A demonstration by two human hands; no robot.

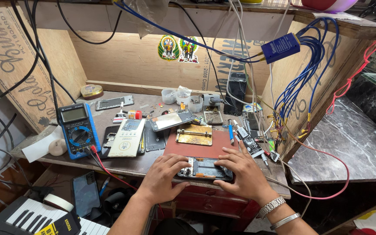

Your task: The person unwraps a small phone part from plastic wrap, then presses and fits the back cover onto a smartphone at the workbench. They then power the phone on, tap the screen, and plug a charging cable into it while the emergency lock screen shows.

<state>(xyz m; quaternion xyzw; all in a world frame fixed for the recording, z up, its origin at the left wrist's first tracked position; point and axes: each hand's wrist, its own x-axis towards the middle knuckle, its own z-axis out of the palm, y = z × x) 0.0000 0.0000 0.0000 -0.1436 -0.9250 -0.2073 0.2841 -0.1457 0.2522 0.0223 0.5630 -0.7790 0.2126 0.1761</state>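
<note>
Gripping opened phone [205, 169] at bench edge [240, 186], hands [205, 174] flanking

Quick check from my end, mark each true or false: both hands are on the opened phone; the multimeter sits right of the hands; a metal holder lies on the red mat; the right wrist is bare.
1. Both hands, left hand and right hand, rest on the opened phone. True.
2. The multimeter sits right of the hands. False: it is to their left.
3. A metal holder lies on the red mat. True.
4. The right wrist is bare. False: it wears a metal watch and a bangle.
</note>
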